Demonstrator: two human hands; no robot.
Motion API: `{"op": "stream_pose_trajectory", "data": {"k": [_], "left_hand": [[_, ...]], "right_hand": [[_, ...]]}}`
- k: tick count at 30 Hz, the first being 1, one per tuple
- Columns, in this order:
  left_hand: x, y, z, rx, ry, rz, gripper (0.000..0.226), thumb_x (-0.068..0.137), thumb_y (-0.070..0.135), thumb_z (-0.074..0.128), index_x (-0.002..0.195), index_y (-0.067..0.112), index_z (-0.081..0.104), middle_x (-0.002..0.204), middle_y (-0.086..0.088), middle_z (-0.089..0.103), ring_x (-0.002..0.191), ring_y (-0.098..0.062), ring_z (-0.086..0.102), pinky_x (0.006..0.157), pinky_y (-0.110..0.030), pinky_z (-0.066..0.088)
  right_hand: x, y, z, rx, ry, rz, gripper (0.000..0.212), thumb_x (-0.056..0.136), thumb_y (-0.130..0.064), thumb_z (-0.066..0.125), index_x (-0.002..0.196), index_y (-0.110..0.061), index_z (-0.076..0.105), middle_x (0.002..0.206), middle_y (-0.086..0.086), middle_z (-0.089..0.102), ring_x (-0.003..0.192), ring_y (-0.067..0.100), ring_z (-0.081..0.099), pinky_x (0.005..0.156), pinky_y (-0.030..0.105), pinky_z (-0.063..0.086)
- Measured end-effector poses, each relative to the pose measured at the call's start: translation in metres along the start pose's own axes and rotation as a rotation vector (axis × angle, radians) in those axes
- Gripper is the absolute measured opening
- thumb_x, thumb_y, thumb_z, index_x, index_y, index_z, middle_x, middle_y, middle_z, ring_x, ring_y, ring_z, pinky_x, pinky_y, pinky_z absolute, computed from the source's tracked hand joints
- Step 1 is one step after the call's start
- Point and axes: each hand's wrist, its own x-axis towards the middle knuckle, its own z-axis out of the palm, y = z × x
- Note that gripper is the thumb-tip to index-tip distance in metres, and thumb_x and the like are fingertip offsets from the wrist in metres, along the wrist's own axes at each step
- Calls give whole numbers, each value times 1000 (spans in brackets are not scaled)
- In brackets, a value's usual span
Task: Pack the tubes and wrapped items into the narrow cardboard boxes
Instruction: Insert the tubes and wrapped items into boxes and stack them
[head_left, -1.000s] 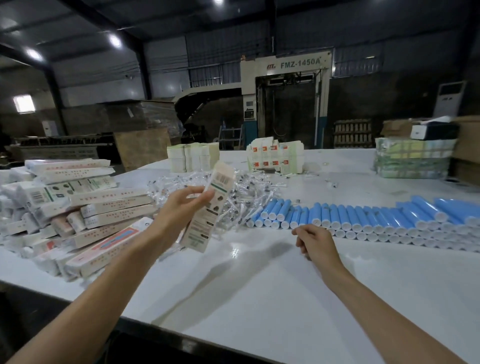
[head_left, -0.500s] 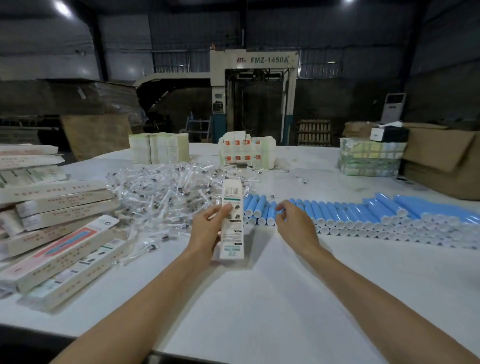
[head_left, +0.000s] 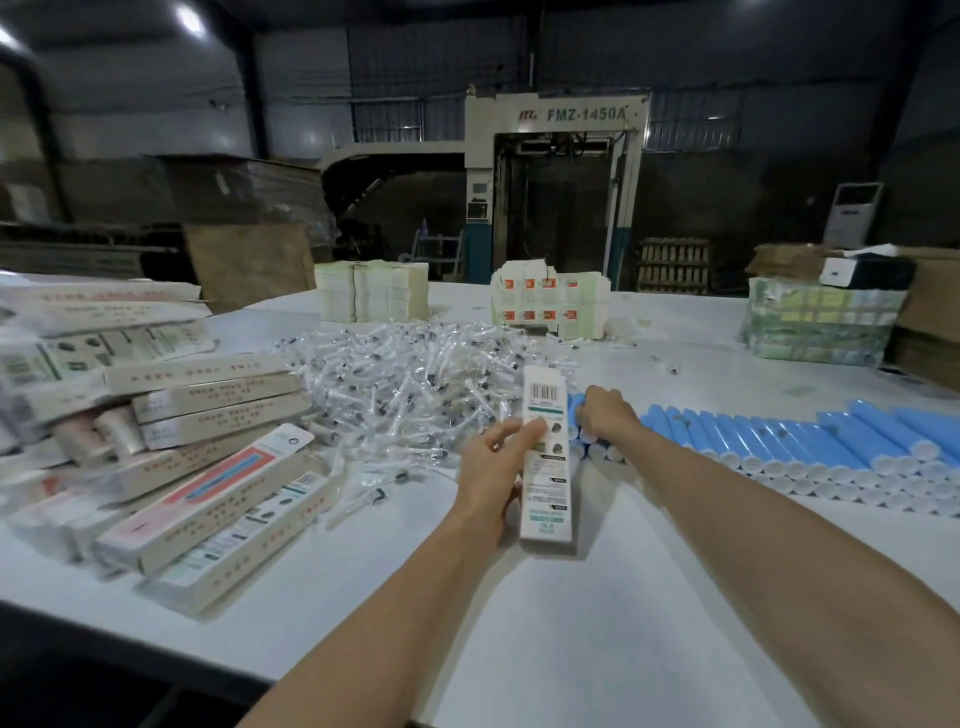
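The left hand (head_left: 493, 462) gripped a narrow white printed cardboard box (head_left: 546, 499); just beside it, the right hand (head_left: 608, 415) curled its fingers round the nearest blue plastic tubes (head_left: 727, 436)

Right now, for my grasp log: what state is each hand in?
Left hand: closed, holding the narrow box.
Right hand: closed on a blue tube at the row's end.

White table (head_left: 597, 623), wide, matte. Left: loose pile of narrow boxes (head_left: 208, 405), several layers deep. Centre: heap of wrapped items (head_left: 405, 374) in clear film. Right: blue tubes (head_left: 779, 441) laid side by side (white caps toward the near edge). Far side: pale card stack (head_left: 371, 291), red-marked card stack (head_left: 550, 301), green banded bundle (head_left: 821, 327).
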Motion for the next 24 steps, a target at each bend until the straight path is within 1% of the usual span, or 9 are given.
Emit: {"op": "stream_pose_trajectory", "data": {"k": [5,8,11,13,14,16,17,19,24], "left_hand": [[1,1,0,12,-28,19,28,96,28,80,119,12,76,101,-10,83,79,-20,79,62,-31,62],[1,0,-1,27,-54,16,24,97,27,80,116,14,77,104,-12,83,84,-23,79,64,-33,63],[-1,2,0,11,-88,-3,29,96,26,81,121,13,76,107,-13,82,88,-25,78,69,-35,63],[-3,3,1,17,-127,-20,32,95,26,82,123,13,75,109,-14,82,93,-28,78,73,-38,64],[-4,3,2,24,-154,-27,31,94,26,82,122,14,76,110,-15,82,94,-30,78,74,-40,65],[-8,5,6,34,-207,-35,29,91,27,84,117,18,78,112,-16,81,98,-33,78,79,-45,66],[-11,7,8,34,-230,-33,30,87,29,86,115,20,79,114,-16,81,100,-35,77,83,-48,65],[-15,10,12,43,-277,-11,39,84,31,90,119,20,78,118,-16,80,105,-38,76,92,-54,62],[-24,10,18,84,-353,44,46,90,26,84,133,15,72,124,-21,77,116,-46,71,104,-64,55]], "right_hand": [[0,-10,-8,-91,-69,2,13,101,-14,59,108,-3,57,128,18,67,101,30,65,76,33,48],[1,-9,-5,21,-27,94,40,106,-17,55,137,6,48,144,22,53,118,32,59,83,34,47],[-12,-2,-16,332,55,148,52,109,-15,43,152,8,24,155,25,34,135,38,44,94,38,42],[-27,10,-26,621,117,133,51,110,-23,36,154,0,26,146,22,45,122,35,51,89,38,38],[-38,18,-34,754,160,113,46,110,-27,36,149,-3,36,133,19,53,107,31,54,83,37,38],[-59,38,-51,984,262,68,30,110,-31,41,112,-7,57,102,14,56,79,22,49,69,35,38],[-71,48,-62,1077,302,55,29,109,-33,44,97,-11,59,93,11,55,72,19,46,64,33,37],[-100,66,-82,1271,348,22,31,108,-36,50,89,-15,63,81,3,57,68,14,46,61,30,38],[-151,86,-104,1738,311,-274,19,111,-23,49,120,-15,62,101,-2,69,78,9,55,73,23,49]]}}
